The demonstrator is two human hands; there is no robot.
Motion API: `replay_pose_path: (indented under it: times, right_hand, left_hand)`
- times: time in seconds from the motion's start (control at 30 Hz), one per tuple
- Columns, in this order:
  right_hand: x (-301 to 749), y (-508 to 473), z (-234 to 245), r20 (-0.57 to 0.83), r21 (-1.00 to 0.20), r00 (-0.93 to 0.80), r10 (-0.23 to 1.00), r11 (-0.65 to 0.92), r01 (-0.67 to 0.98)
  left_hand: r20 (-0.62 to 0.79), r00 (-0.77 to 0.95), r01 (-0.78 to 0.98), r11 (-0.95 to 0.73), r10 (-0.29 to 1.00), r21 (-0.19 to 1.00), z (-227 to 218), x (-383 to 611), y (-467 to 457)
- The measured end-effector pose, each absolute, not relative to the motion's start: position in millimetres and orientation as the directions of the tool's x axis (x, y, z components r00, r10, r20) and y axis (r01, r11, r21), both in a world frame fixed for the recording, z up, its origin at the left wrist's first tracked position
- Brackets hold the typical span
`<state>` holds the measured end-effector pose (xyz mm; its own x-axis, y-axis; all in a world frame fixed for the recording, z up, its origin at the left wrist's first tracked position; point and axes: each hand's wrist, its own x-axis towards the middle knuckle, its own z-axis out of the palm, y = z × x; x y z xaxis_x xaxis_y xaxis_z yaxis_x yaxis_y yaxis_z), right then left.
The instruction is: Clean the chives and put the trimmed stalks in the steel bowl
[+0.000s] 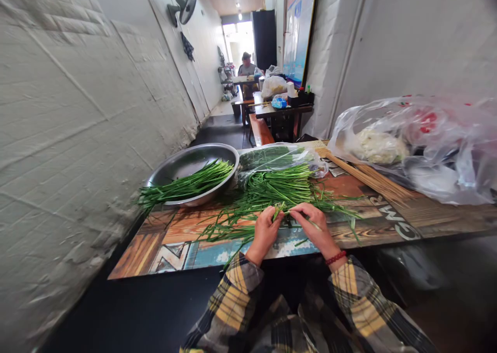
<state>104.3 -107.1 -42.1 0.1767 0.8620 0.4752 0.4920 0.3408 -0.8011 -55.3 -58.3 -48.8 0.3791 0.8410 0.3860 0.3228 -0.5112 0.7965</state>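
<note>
Near the table's front edge, my left hand [267, 230] is closed round a few green garlic chives [280, 208], their pale ends pointing up and right. My right hand [313, 226], with a red bracelet at the wrist, pinches at those ends, thumb against fingers. A thin pale stalk shows along its palm. Just beyond both hands lies a loose pile of chives [277, 185] with leaves spread to the left. A steel bowl [176, 162] at the left holds a bunch of chives [194, 183] whose leaf tips hang over the rim.
Behind the pile lies a clear plastic bag of greens [267, 156]. Wooden skewers [368, 177] lie to the right, beside plastic bags [438, 156] with a pale vegetable inside. A white wall [77, 109] runs close on the left. Farther back, a person [247, 65] sits beyond other tables [279, 111].
</note>
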Motion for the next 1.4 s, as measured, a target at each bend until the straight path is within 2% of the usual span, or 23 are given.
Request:
replay_pose_path:
  times: [0.1, 0.2, 0.3, 0.37, 0.43, 0.47, 0.53, 0.6, 0.67, 0.73, 0.8, 0.87, 1.0, 1.07, 1.17, 1.23, 1.3, 1.4]
  right_hand:
    - [93, -102, -45, 0.320, -0.940, 0.339, 0.885, 0.253, 0.230]
    - [87, -94, -47, 0.179, -0.975, 0.483, 0.857, 0.220, -0.028]
    - [100, -87, -45, 0.159, -0.963, 0.558, 0.814, 0.252, -0.092]
    - [121, -84, -39, 0.235, -0.961, 0.591, 0.772, 0.276, 0.022]
    - [147, -84, -30, 0.391, -0.916, 0.546, 0.740, 0.257, 0.308]
    - [160, -85, -26, 0.463, -0.853, 0.469, 0.752, 0.234, 0.466]
    - [183, -89, -19, 0.518, -0.734, 0.312, 0.797, 0.225, 0.641]
    - [197, -93, -16, 0.541, -0.526, 0.130, 0.831, 0.213, 0.823]
    - [198, -96, -14, 0.535, -0.346, -0.001, 0.845, 0.220, 0.912]
    - [186, -98, -15, 0.517, -0.318, -0.106, 0.849, 0.306, 0.897]
    - [165, -98, -16, 0.502, -0.375, -0.230, 0.834, 0.450, 0.810]
    - [142, -96, -19, 0.524, -0.441, -0.247, 0.815, 0.508, 0.740]
    - [112, -92, -29, 0.538, -0.641, -0.049, 0.842, 0.446, 0.624]
    - [105, -92, -34, 0.508, -0.773, 0.068, 0.859, 0.419, 0.477]
    - [94, -93, -40, 0.365, -0.927, 0.199, 0.909, 0.334, 0.173]
    - [86, -92, -42, 0.235, -0.968, 0.254, 0.938, 0.249, -0.025]
    - [83, -91, -44, 0.119, -0.958, 0.330, 0.936, 0.195, -0.209]
    - [96, -90, -43, 0.040, -0.905, 0.460, 0.887, 0.227, -0.359]
  left_hand:
    - [0.377, 0.381, 0.338, -0.507, 0.844, 0.793, -50, -55, -58]
    - [0.367, 0.372, 0.366, -0.498, 0.852, 0.786, -50, -56, -59]
    - [0.353, 0.362, 0.378, -0.482, 0.863, 0.790, -50, -56, -58]
    - [0.339, 0.351, 0.380, -0.464, 0.873, 0.800, -50, -56, -58]
    - [0.330, 0.340, 0.378, -0.449, 0.881, 0.810, -50, -55, -58]
    - [0.329, 0.336, 0.373, -0.446, 0.882, 0.814, -50, -55, -58]
    - [0.336, 0.333, 0.360, -0.448, 0.881, 0.818, -50, -55, -58]
    - [0.345, 0.335, 0.352, -0.456, 0.877, 0.817, -51, -55, -59]
    - [0.350, 0.338, 0.354, -0.463, 0.873, 0.813, -51, -54, -59]
    - [0.352, 0.347, 0.356, -0.469, 0.869, 0.808, -51, -55, -59]
    - [0.352, 0.359, 0.355, -0.476, 0.864, 0.805, -51, -55, -59]
    - [0.351, 0.360, 0.357, -0.475, 0.864, 0.804, -51, -55, -60]
    - [0.350, 0.344, 0.348, -0.464, 0.871, 0.815, -50, -56, -61]
    - [0.351, 0.346, 0.313, -0.460, 0.870, 0.831, -50, -55, -61]
    - [0.355, 0.340, 0.274, -0.453, 0.871, 0.848, -50, -55, -61]
    - [0.350, 0.336, 0.279, -0.447, 0.875, 0.850, -51, -54, -61]
    - [0.342, 0.336, 0.297, -0.443, 0.878, 0.846, -52, -54, -62]
    - [0.336, 0.341, 0.325, -0.445, 0.878, 0.834, -53, -55, -62]
